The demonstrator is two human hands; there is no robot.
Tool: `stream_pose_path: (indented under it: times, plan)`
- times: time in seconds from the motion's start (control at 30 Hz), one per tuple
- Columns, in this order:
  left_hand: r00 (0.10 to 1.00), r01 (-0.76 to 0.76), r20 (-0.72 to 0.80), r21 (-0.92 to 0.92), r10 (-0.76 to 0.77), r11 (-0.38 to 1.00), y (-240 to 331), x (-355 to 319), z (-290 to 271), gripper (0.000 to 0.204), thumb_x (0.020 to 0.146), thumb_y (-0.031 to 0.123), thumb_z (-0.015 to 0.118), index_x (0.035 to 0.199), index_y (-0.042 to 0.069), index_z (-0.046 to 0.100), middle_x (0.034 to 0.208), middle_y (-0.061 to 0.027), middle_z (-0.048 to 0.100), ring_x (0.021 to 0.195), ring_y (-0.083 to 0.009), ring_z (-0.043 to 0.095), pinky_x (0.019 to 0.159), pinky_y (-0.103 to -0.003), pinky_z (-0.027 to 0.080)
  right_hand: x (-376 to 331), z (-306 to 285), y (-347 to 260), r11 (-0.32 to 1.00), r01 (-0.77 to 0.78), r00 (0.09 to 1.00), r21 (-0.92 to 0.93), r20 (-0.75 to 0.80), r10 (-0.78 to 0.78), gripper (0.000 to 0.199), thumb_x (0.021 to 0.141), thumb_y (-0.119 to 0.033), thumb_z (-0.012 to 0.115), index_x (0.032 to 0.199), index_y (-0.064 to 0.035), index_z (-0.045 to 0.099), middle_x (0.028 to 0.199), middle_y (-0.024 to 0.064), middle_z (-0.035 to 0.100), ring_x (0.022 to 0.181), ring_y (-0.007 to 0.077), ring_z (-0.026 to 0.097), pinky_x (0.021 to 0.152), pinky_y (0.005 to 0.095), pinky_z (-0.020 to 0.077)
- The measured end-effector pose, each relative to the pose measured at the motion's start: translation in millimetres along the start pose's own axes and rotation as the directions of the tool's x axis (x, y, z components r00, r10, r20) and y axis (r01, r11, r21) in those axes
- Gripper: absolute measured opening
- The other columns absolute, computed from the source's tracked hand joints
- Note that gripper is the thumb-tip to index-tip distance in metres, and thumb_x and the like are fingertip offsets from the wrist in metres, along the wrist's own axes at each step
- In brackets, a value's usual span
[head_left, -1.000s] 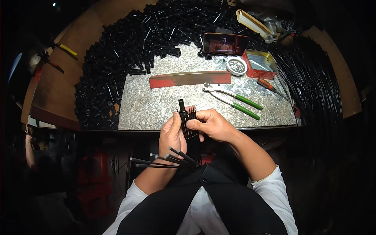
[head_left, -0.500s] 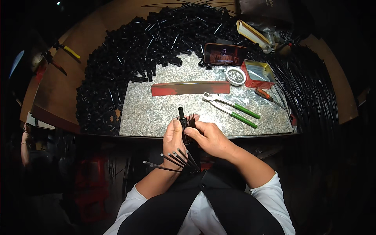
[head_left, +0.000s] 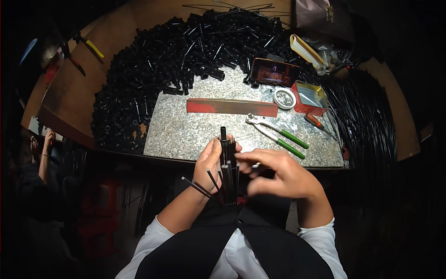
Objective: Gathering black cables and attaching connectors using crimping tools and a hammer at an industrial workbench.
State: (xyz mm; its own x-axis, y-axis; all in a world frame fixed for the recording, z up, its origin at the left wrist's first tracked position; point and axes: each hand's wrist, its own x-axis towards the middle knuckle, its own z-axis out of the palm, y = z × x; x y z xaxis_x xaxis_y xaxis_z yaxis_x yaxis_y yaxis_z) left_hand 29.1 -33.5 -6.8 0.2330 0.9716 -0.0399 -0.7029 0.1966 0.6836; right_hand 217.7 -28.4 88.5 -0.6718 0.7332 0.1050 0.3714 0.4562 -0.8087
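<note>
In front of my body, my left hand (head_left: 208, 162) is closed around what looks like an umbrella frame (head_left: 229, 187). Its black tube (head_left: 223, 133) sticks up above my fingers, and thin black rods with grey round ends fan out below, a couple of them lying over my left wrist. My right hand (head_left: 284, 176) is just right of the frame, blurred, with fingers and thumb apart and nothing visible in them. Whether its fingertips touch the rods, I cannot tell.
Beyond my hands lie a red-brown bar (head_left: 232, 107), green-handled pincers (head_left: 278, 136), a screwdriver (head_left: 315, 122), a white dish (head_left: 284, 98) and a red tin (head_left: 310, 98). A phone (head_left: 274, 72) leans before piled black tubular parts (head_left: 134, 88). Black rods (head_left: 360, 111) cover the right. Another person's hands (head_left: 48, 139) show far left.
My right hand has let go of the frame and moved right, its fingers spreading. The rods hanging below have drawn closer together. My left hand keeps its grip. The view has shifted slightly.
</note>
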Motion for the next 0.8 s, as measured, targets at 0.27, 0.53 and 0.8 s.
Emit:
stream_pose_path:
  times: [0.27,0.53,0.8]
  plan:
    - [0.997,0.081,0.009,-0.134,-0.08,0.988,6.5,5.3,7.1,0.045,0.101,0.032,0.036,0.129,-0.003,0.043,0.097,-0.0076,0.057,0.083,-0.0128,0.057,0.071,-0.025,0.051,11.4,52.7,-12.8,0.96,0.252,0.968,0.124,-0.057,-0.246,0.016,0.08,-0.013,0.071,0.089,-0.0007,0.065,0.081,0.0084,0.064,0.07,0.0218,0.064,0.062,0.0311,0.0489]
    - [0.998,0.068,0.027,-0.149,-0.065,0.987,16.2,8.2,16.6,0.038,0.101,0.027,0.036,0.128,0.001,0.046,0.098,-0.0061,0.059,0.081,-0.0117,0.059,0.074,-0.025,0.052,21.2,38.6,-15.4,0.968,0.012,0.997,0.252,-0.082,0.009,0.014,0.09,-0.008,0.058,0.085,0.0033,0.065,0.073,0.0093,0.065,0.062,0.0144,0.064,0.056,0.0263,0.0483]
    - [0.993,0.017,0.118,-0.034,-0.013,0.999,5.7,16.8,1.3,0.04,0.103,0.028,0.031,0.125,0.0,0.048,0.094,-0.0039,0.059,0.08,-0.0071,0.058,0.076,-0.022,0.05,26.9,45.5,1.0,0.986,-0.051,0.999,0.16,-0.003,0.052,0.011,0.09,-0.006,0.059,0.083,0.0021,0.061,0.074,0.0064,0.063,0.064,0.0157,0.06,0.059,0.0273,0.0472]
